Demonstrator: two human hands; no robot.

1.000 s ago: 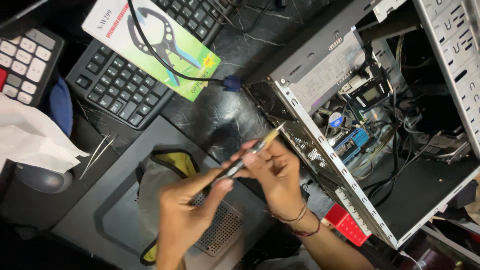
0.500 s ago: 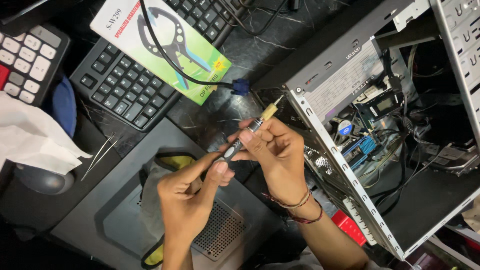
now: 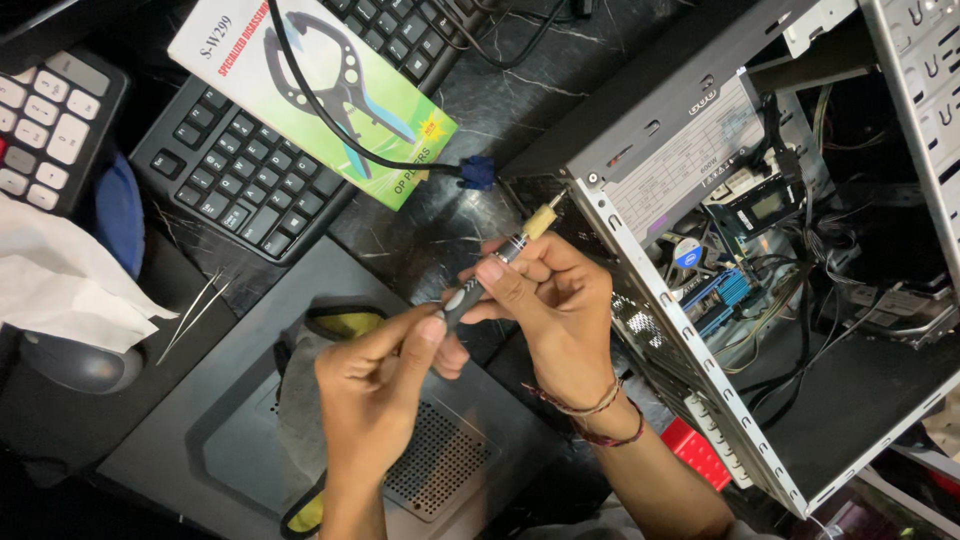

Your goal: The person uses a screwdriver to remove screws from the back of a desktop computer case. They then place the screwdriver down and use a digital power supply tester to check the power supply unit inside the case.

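Note:
Both hands hold a slim screwdriver (image 3: pixel 520 238) with a dark grip, a metal collar and a pale yellow end, pointed up and right toward an open computer case (image 3: pixel 700 180). My right hand (image 3: pixel 555 310) wraps the upper part of the shaft. My left hand (image 3: pixel 385 380) pinches the lower end with thumb and forefinger. Bracelets sit on the right wrist. The yellow end is close to the case's metal frame edge but apart from it.
A black keyboard (image 3: pixel 250 185) lies at upper left with a green tool package (image 3: pixel 300 90) on it and a cable with a blue plug (image 3: pixel 478 172). A calculator (image 3: pixel 45 125), white tissue (image 3: pixel 60 285), tweezers (image 3: pixel 195 315) and a dark laptop base (image 3: pixel 240 420) are nearby.
Both hands with the screwdriver have shifted up in view and the view has drifted, bringing the case frame closer to the tool's yellow end. The grip is unchanged.

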